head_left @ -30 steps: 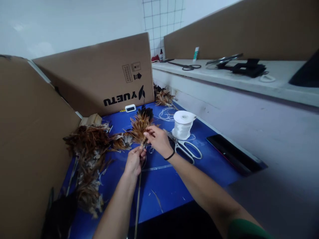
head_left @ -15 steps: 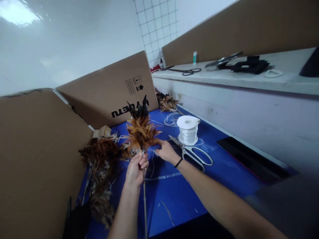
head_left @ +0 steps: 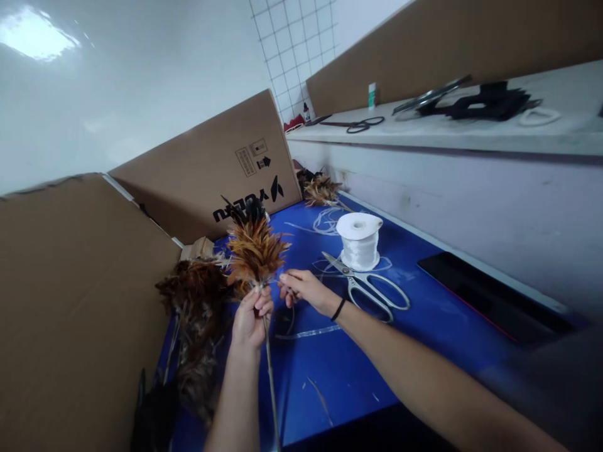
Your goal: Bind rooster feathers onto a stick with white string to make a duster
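Note:
My left hand (head_left: 253,317) is closed round the thin stick (head_left: 271,389) of a feather duster (head_left: 257,248), just below its brown and black feathers. Close to the feather base on the right, my right hand (head_left: 306,290) pinches a thin pale ribbon (head_left: 308,333). The ribbon loops down from the fingers and lies across the blue table. Beyond my right wrist stand a spool of white ribbon (head_left: 358,242) and open-bladed silver scissors (head_left: 370,285). Fingertips of the right hand are partly hidden.
Loose brown feathers (head_left: 193,289) are heaped on the left, beside cardboard walls (head_left: 207,169). A black phone-like slab (head_left: 490,295) lies at right. Another feather bunch (head_left: 320,188) rests at the back. A white ledge (head_left: 405,133) carries dark scissors (head_left: 365,123) and a glue stick (head_left: 372,96).
My right hand has come away from under the feathers, drawing the ribbon with its fingers pinched. The duster has shifted slightly left with my left hand, and the view has turned a little.

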A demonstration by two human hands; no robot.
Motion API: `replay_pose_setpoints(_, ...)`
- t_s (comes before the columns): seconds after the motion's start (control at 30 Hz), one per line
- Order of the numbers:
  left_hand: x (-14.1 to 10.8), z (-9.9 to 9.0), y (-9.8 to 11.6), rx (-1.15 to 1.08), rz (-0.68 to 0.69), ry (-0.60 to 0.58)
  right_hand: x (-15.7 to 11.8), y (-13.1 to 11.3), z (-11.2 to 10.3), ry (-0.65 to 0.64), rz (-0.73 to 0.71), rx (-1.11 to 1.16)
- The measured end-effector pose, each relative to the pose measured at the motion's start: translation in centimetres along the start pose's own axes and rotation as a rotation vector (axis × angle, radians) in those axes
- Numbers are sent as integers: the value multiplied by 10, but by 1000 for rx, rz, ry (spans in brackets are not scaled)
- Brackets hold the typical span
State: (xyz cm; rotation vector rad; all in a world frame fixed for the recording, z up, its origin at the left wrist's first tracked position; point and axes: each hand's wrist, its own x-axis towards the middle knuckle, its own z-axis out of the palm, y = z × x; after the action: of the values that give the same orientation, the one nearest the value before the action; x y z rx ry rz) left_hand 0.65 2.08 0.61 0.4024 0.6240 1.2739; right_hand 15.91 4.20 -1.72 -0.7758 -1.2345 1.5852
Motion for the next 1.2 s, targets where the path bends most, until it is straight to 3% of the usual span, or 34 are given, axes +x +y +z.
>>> replay_pose_setpoints(0.17,3,-3,-2,46,16,40,-2,4,4,-46,-136,-51)
replay_pose_setpoints(0.4,7,-5,-5,94,0,57,2,10,4,83,-189,-66)
replay_pose_setpoints(0.63,10,-10,-9,148,7,28,5,14,-1,204,-266,-478)
replay_pose_setpoints(0.83,13,-11,-16,257,51,30,-2,5,4,267,-236,-736)
replay_pose_setpoints(1.2,10,-3,-24,463,133,61,-3,6,12,401,-216,-710)
